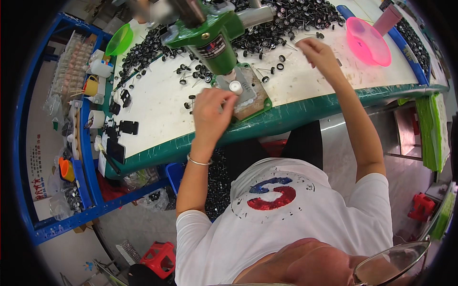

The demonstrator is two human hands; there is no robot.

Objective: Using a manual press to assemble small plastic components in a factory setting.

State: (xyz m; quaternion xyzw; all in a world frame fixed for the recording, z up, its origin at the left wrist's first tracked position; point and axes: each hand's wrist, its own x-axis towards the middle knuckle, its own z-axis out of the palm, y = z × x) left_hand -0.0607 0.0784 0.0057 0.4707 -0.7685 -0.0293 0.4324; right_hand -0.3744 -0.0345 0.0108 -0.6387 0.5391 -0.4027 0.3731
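Note:
My left hand (212,112) is curled beside the base of a green hand press (214,50), its thumb and fingertips close together. Whatever it may hold is hidden by the fingers. Just past those fingertips a round white piece (235,86) sits under the ram, on the press's grey plate (249,86). Out to the right, my right hand (318,56) hovers over the white table with its fingers bent together at the edge of the wheel pile. Small black wheels on thin metal axles (265,44) lie heaped near it; what is between its fingertips is too small to make out.
A pink bowl (366,43) stands at the right, beside a blue rail (405,50). At the far left sits a green bowl (119,40). A phone (116,150) and black parts lie near the left table corner. Blue shelving (95,181) flanks the table; green edging (305,112) lines its front.

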